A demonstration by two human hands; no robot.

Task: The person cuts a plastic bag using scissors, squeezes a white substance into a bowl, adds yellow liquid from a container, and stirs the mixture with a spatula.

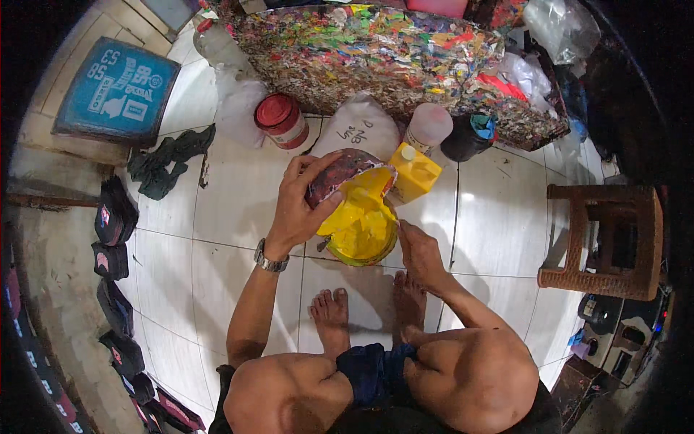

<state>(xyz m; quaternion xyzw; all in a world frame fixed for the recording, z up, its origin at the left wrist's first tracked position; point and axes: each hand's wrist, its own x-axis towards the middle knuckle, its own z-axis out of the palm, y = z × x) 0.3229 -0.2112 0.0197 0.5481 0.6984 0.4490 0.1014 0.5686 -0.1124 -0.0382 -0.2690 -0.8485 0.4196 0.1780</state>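
Note:
My left hand (295, 210) is wrapped round a dark red, paint-spattered tub (347, 166) and keeps it tilted on its side. Thick yellow paint (361, 210) stretches from the tub's mouth into a round container (360, 262) on the floor below. Paint coats that lower container's inside. At its right edge, my right hand (423, 254) has its fingers closed; a small pale tip shows at them, but what they hold is too small to tell. A yellow jerrycan (416, 173) with a pale cap stands just beyond the containers.
Behind stand a red-lidded can (280, 121), a white bag (358, 129), a translucent white tub (430, 126) and a black container (468, 139). A paint-crusted block (369, 58) spans the back. Dark cloth (170, 163) lies left; a brown stool (603, 242) stands right. My feet are close to the paint.

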